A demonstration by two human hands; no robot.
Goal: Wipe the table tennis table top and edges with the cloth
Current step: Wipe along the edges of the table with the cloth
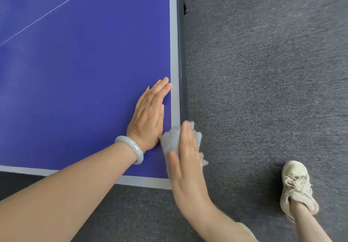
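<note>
One cloth (170,142), grey, lay at counter (75,82) corner, 5 o'clock, over edge stripe (174,53); right hand (188,166) flat, pressed on it. At cloth's 10 o'clock, left hand (150,113) flat, empty. Stripe ran 12 to 6.

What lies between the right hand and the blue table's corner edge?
Head view: a fluffy grey cloth, pressed by the right hand onto the corner of the blue table tennis table.
</note>
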